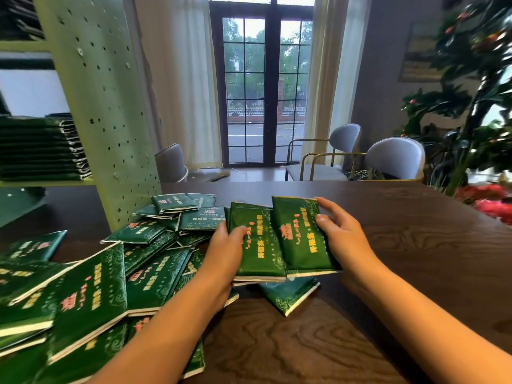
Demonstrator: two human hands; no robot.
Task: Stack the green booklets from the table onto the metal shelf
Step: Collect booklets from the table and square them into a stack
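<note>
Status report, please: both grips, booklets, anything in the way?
Left grip holds booklet bundle. Right grip holds top booklet, overlapping it. Loose pile on table; shelf post beside it, maybe in way.

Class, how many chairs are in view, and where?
3. Left chair beside the shelf post; middle chair by the window; right chair at the far edge of the table. More may be hidden.

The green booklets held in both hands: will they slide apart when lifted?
Probably slippery: the held booklets look glossy, and the right booklet sits offset. Likely light and bendy, being thin. Left hand and right hand gripping the edges should help.
</note>
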